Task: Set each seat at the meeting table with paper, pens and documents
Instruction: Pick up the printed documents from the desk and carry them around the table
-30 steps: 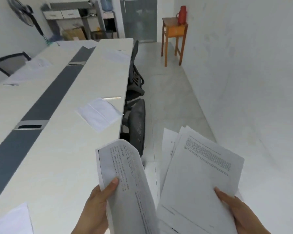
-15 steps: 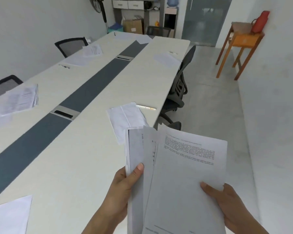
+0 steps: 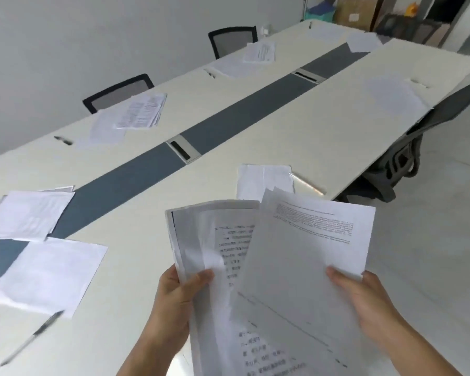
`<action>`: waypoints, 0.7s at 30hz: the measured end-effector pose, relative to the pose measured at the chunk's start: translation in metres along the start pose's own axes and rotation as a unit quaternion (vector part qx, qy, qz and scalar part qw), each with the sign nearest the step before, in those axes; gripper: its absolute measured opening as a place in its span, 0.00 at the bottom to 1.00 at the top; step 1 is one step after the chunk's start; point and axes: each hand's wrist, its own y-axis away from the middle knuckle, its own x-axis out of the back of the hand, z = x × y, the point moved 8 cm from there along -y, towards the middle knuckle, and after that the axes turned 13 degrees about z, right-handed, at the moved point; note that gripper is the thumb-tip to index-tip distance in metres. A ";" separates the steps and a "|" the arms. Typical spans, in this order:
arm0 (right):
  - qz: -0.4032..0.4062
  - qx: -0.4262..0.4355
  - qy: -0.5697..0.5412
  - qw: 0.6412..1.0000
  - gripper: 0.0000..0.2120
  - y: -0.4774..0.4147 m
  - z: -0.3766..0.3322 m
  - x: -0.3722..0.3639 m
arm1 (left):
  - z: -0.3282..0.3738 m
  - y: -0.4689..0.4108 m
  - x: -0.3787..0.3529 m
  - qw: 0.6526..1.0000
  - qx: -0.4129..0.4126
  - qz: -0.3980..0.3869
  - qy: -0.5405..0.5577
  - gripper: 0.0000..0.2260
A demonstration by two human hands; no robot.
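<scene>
Documents in two loose sets, both held over the near edge of the long cream tabletop [image 3: 282, 126] with its grey centre strip.

- Set one: curled bundle of white printed pages [image 3: 215, 240], sagging, pinched between thumb and fingers of the left hand [image 3: 174, 302].
- Set two: fanned white printed sheets [image 3: 304, 253], overlapping the bundle, clamped low down under the thumb of the right hand [image 3: 364, 302].

Hazards, as judged:
- The overlapped edges may catch, so drawing one set away drags stray pages with it.
- The fanned sheets, gripped at one edge only, may slip and scatter to the floor.
- A set laid down carelessly may knock the pale pen [image 3: 307, 184] lying beside the blank white sheet [image 3: 263, 180], or bury it.
</scene>
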 end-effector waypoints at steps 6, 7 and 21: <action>-0.010 -0.028 0.005 1.000 0.08 -0.050 -0.007 -0.085 | 0.012 -0.014 0.102 0.989 0.006 0.142 0.052 0.10; -0.007 -0.026 0.009 1.000 0.09 -0.056 -0.009 -0.103 | 0.014 -0.017 0.120 0.984 0.007 0.167 0.058 0.10; 0.021 -0.078 0.207 0.975 0.15 -0.127 0.062 -0.321 | 0.045 -0.061 0.261 0.949 0.024 0.286 0.134 0.11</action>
